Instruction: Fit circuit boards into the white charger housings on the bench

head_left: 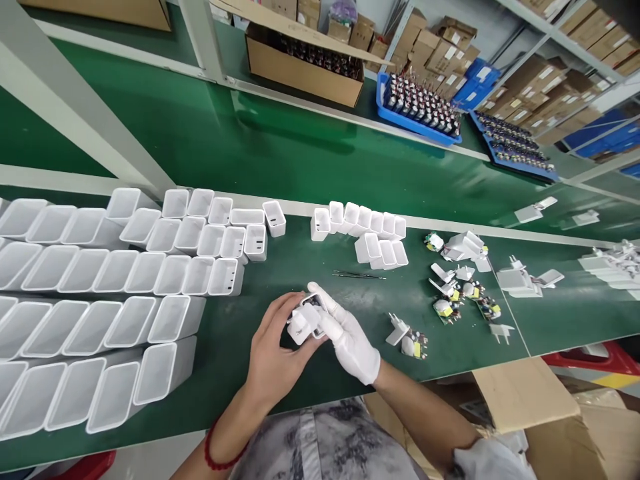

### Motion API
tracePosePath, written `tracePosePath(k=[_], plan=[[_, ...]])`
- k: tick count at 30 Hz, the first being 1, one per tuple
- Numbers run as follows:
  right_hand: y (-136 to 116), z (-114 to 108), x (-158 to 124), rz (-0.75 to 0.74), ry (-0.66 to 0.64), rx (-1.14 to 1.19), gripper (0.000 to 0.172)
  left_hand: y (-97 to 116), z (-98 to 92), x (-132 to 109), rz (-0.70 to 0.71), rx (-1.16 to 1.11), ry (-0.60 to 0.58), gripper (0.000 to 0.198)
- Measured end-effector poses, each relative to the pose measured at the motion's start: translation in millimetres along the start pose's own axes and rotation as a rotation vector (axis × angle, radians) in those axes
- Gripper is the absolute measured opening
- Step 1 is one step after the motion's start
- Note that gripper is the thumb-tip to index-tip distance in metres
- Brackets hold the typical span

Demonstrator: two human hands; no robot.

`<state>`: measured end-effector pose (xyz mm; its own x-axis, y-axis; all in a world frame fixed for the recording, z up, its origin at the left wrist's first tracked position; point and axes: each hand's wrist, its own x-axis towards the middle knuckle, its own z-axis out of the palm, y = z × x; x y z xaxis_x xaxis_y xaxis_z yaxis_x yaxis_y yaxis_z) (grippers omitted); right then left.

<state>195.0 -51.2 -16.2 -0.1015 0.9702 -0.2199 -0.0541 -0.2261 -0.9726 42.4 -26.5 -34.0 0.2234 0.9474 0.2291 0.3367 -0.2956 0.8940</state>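
Note:
My bare left hand (273, 350) and my white-gloved right hand (347, 337) meet over the green bench and together grip one white charger housing (304, 321), its open end showing dark parts inside. To the left lie rows of empty white shells (125, 273). A smaller group of shells (367, 230) stands beyond my hands. Thin tweezers (359, 275) lie just past my right hand. A circuit board with a plug cap (410, 337) rests to the right of the gloved hand.
More boards and plug caps (463, 280) are scattered at the right. A green conveyor belt (300, 147) runs behind, carrying a cardboard box (305, 63) and blue trays (420, 103). An open carton (530, 407) sits at my lower right.

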Motion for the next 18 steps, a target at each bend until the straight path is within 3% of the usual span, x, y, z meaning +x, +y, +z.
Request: tracePosePath(k=[5,9,14,16,18], plan=[[-23,-35,-5,-0.381,-0.121,-0.633,0.077,6,-0.1,6,0.012,0.013,-0.110,0.042],[-31,-52,1,-0.416,-0.284,-0.698,0.085,14,0.8,9,0.008,0.018,-0.226,0.052],[-53,-64,7,-0.429,-0.193,-0.767,0.079,26,-17.8,18,0.015,-0.050,-0.338,0.074],[-74,-70,17,-0.381,-0.115,-0.758,0.067,42,-35.0,21,0.010,-0.151,-0.276,0.060],[-98,-80,38,-0.348,0.021,-0.739,0.052,63,-52.8,20,0.006,-0.370,-0.179,0.034]])
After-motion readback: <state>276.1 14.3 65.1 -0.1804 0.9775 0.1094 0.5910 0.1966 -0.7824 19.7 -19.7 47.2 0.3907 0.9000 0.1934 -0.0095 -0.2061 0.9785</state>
